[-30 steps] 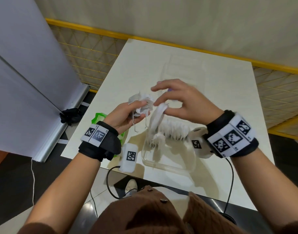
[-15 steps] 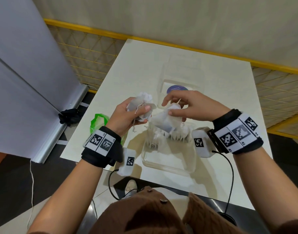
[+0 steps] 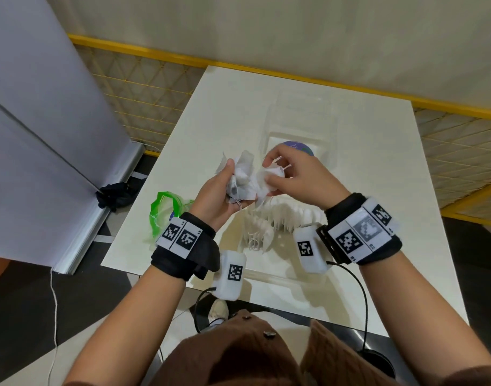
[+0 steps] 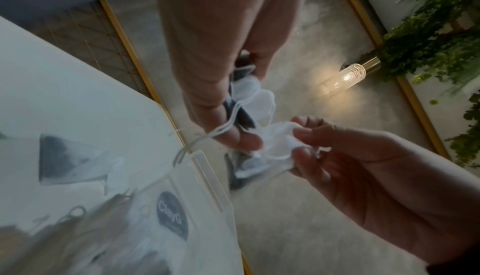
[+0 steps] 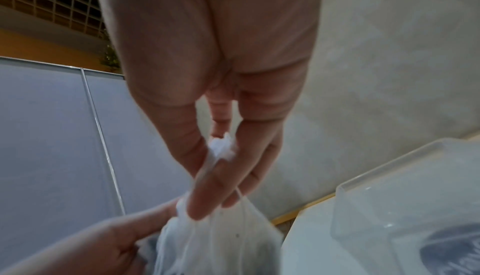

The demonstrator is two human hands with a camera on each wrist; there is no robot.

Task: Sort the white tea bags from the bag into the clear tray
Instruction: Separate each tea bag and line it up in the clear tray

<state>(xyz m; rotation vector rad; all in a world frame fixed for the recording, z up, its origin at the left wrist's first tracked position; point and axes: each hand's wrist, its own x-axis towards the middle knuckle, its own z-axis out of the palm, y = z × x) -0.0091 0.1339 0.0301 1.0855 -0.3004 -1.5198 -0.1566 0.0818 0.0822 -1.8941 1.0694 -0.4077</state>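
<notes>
My left hand [image 3: 219,197] grips the bunch [image 3: 240,179], and my right hand [image 3: 291,176] has come back up to pinch one tea bag [image 3: 269,176] loose for the tray [image 3: 277,277] below.

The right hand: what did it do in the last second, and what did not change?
The right hand, which one second ago held a tea bag above the clear tray, moved back toward the left hand and now pinches a tea bag at the bunch of tea bags gripped there. The left hand kept its bunch. The tray, its filed row of tea bags and the green bag stayed in place.
</notes>
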